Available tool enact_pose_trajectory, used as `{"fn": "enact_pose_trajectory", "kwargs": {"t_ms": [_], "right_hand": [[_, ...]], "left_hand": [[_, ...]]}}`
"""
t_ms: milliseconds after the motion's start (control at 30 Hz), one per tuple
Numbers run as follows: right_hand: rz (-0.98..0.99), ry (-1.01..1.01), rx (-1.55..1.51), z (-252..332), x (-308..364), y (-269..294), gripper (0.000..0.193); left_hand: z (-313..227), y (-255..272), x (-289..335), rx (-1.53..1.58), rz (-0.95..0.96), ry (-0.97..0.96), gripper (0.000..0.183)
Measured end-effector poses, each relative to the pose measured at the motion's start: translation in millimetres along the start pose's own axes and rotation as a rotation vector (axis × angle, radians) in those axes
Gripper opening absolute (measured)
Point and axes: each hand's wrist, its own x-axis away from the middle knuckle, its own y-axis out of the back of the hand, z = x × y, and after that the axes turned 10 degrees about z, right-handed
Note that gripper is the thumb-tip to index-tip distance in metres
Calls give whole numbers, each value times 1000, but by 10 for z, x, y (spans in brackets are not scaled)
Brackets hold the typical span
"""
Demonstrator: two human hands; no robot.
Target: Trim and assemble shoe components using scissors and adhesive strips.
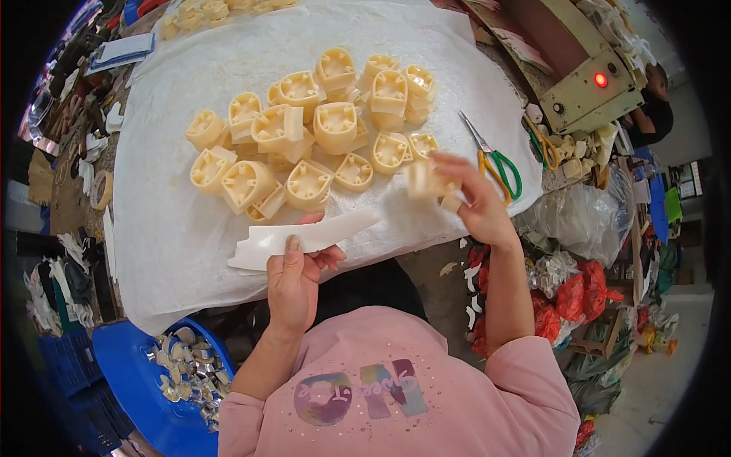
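My left hand point(293, 278) grips a glossy white cut strip point(304, 234), which looks like thin leather. The thumb lies on top and the fingers are underneath; a second edge shows below, so it may be a stack. A cream plastic shoe heel point(426, 180), blurred by motion, is in the fingers of my right hand point(480, 199), over the table's right side. Several similar cream heels point(335, 126) are heaped on the white-covered table point(167, 251), their hollow, D-shaped faces mostly upward. To the right of the heap lie scissors point(499, 169) with green and orange handles.
A blue tub point(126, 373) with several shiny metallic pieces point(190, 365) stands at lower left. At upper right is a cream machine point(590, 95) with a lit red lamp. Red plastic bags point(575, 297) crowd the right side. Another person point(653, 114) is at far right.
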Motion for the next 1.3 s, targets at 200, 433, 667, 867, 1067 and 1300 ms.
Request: {"fn": "enact_pose_trajectory", "kwargs": {"t_ms": [200, 433, 667, 867, 1067, 1300], "right_hand": [[230, -114, 521, 135, 89, -50, 65], [93, -56, 747, 407, 125, -150, 57], [-34, -57, 802, 115, 103, -282, 42], [-147, -48, 538, 69, 90, -167, 45], [-224, -204, -30, -102, 156, -138, 51], [-383, -207, -464, -220, 250, -262, 59]], "left_hand": [[152, -119, -43, -72, 50, 64, 46], [315, -260, -170, -9, 172, 116, 53], [499, -520, -457, 68, 374, 172, 56], [532, -537, -492, -2, 400, 114, 49], [538, -611, -501, -99, 425, 112, 52], [563, -558, -432, -381, 450, 161, 50]]}}
